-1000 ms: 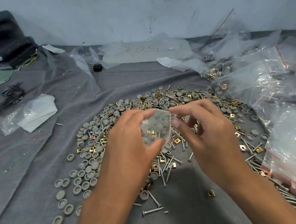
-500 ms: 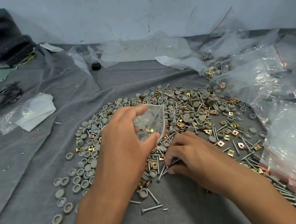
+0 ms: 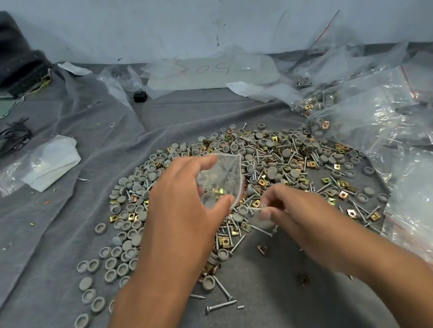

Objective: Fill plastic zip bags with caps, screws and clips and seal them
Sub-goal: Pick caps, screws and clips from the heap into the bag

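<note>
Clear zip bag (image 3: 220, 180) gaping in left hand (image 3: 185, 209); right hand (image 3: 296, 214) pinches a screw (image 3: 255, 208) — feed it point-first into the mouth.

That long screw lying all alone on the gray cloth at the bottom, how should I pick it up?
Pinch the lone screw across the middle of its thin shaft, coming straight down from above. It lies flat on the gray cloth with bare fabric on both long sides, so fingers fit either side there. Its head points left.
</note>
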Motion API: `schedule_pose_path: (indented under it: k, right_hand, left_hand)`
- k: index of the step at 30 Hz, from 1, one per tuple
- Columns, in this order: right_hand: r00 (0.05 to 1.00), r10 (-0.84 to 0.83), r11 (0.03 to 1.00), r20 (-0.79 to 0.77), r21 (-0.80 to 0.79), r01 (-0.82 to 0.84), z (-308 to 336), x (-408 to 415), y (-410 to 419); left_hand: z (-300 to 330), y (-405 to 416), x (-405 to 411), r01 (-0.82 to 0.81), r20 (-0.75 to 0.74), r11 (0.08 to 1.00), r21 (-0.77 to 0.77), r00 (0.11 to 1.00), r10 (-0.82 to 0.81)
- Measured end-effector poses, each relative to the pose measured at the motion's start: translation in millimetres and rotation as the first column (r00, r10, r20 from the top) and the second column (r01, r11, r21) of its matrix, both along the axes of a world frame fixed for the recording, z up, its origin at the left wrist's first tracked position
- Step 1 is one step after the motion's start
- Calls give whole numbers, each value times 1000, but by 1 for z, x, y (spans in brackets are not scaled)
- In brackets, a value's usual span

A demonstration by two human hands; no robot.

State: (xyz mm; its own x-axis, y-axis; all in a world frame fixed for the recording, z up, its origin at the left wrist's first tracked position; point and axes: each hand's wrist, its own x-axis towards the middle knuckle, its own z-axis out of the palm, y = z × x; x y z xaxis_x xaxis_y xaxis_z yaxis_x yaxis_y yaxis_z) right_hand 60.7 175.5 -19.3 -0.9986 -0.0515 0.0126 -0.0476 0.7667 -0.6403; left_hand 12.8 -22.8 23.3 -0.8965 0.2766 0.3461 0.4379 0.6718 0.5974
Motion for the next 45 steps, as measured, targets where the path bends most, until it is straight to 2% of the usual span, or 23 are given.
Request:
schedule_pose_path:
  k: [2, 4, 5, 7, 9, 11, 15, 19, 21, 26, 31, 33, 37, 42, 45]
  right_hand:
    - [998, 3, 979, -57, -205, -14, 8, 1, 5]
    - [995, 6, 908, -104, -417, -49, 17, 3, 5]
    - [992, 1, 882, -130, -467, -62, 20, 3, 3]
    - [973, -25, 910, -229, -409, -73, 23, 3, -3]
    - [928, -39, 970, -370, -237, -54, 26, 2, -12]
    - [887, -50, 991, -458, -132, -12, 26, 0, -18]
    - [821, -90, 996, -564, -32, 88, 24, -3, -21]
    - [780, -123, 989, -613, -9, 148, 22, -1, -24]
    - [769, -150, 988, -621, -57, 146, 24, 0, -25]
    - [777, -347, 926, -525, -324, 194, 28, 1, -24]
    - [780, -349, 903, -520, -409, 131, 33, 3, -26]
    - [792, -315, 917, -523, -382, 113, 31, 4, -28]
    - [837, -158, 987, -525, -59, 149, 23, 3, -24]
    - [899, -8, 997, -437, -68, -24, 27, 11, -5]
    - [898, -60, 996, -436, -84, 27, 25, 8, -2]
  left_hand:
    - [-1, 0, -1, 5, 4, 1000, -5, 1000, -5]
    - [-2, 1, -1, 20, 6, 1000, -25, 1000, -20]
    - [-2, 1, -1, 31, 5, 999, -43, 1000, -30]
    - [-3, 3, 0, 68, 2, 995, -69, 998, -68]
    - [-5, 6, 2, 109, -4, 991, -79, 994, -110]
    - [-6, 8, 3, 131, -10, 987, -91, 991, -133]
    - [-10, 12, 2, 144, -3, 988, -64, 990, -144]
    - [-10, 15, 3, 144, 4, 988, -51, 990, -144]
    - [-10, 15, 4, 144, 13, 988, -52, 990, -143]
    - [-7, 13, 5, 118, 26, 992, -43, 993, -117]
    - [-7, 13, 6, 115, 33, 992, -42, 993, -114]
    - [-6, 13, 6, 118, 32, 992, -41, 993, -117]
    - [-6, 12, 5, 126, 27, 991, -36, 992, -125]
    - [-6, 10, 4, 107, 19, 994, -36, 994, -106]
    - [-5, 10, 4, 105, 22, 993, -49, 994, -104]
